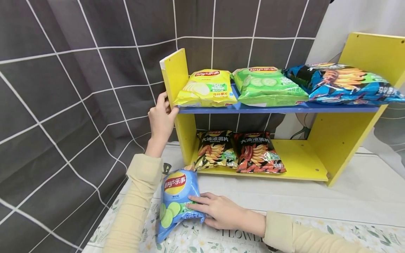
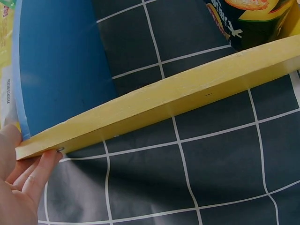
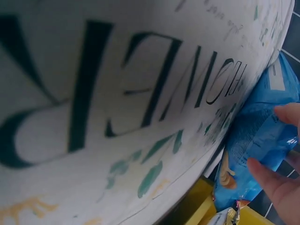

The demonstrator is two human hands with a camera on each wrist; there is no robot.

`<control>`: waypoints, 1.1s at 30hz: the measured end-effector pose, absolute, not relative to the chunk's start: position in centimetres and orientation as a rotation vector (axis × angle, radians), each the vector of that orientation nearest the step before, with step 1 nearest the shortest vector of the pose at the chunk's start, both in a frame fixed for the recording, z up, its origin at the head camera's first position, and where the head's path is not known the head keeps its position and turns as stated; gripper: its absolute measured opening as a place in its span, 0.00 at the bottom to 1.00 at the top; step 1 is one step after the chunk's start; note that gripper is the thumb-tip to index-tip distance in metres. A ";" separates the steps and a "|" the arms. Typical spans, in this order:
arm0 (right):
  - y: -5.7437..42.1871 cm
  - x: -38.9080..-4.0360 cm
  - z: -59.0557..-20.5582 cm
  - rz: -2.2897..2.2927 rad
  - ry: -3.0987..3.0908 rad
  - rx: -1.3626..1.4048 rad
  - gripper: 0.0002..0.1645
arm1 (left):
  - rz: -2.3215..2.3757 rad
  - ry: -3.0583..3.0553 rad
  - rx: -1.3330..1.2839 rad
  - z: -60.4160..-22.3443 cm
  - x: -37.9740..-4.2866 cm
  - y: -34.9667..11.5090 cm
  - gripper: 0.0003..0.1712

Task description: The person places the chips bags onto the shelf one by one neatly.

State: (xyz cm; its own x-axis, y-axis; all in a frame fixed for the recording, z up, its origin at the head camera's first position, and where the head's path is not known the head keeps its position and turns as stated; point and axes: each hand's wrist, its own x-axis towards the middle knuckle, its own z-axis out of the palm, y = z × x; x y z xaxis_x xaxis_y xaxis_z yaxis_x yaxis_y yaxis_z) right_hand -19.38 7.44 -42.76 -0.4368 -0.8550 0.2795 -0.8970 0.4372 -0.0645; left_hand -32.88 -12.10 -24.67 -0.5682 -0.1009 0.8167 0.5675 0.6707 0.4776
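Note:
In the head view, my left hand (image 1: 162, 117) grips the front edge of the yellow side panel (image 1: 178, 75) of a small two-tier shelf, thumb in front and fingers round the outer side. The left wrist view shows the same fingers (image 2: 36, 180) against the panel's narrow edge (image 2: 154, 103). Low on the left, my right hand (image 1: 223, 212) holds a blue bag of potato chips (image 1: 172, 195) by its right side, fingers over the printed front. The right wrist view shows fingertips (image 3: 265, 173) against the bag's (image 3: 260, 133) other face, beside the tabletop.
Yellow (image 1: 207, 88), green (image 1: 269, 86) and dark blue (image 1: 345, 82) chip bags lie on the blue upper board (image 1: 284, 107). Two black-topped bags, one yellowish (image 1: 216, 151) and one red (image 1: 259, 153), lean on the lower board (image 1: 300, 160). A dark checked curtain (image 1: 79, 123) hangs behind.

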 end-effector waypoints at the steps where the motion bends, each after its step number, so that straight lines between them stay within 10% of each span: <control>1: 7.4 -19.4 -42.8 0.301 -2.486 1.539 0.40 | -0.943 -1.987 -0.358 -24.7 -32.8 -12.1 0.23; 33: 13.1 -18.5 -43.2 0.045 -2.210 1.478 0.34 | -0.964 -1.991 -0.358 -24.7 -32.7 -12.1 0.23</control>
State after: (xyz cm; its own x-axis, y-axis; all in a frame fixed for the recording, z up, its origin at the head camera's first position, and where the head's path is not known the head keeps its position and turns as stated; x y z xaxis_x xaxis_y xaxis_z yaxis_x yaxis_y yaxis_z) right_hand -18.45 13.09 -43.25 -0.3036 -0.8632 0.4033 -0.8789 0.4172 0.2313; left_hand -32.68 -12.11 -24.66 -0.5794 -0.1069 0.8080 0.5675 0.6586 0.4941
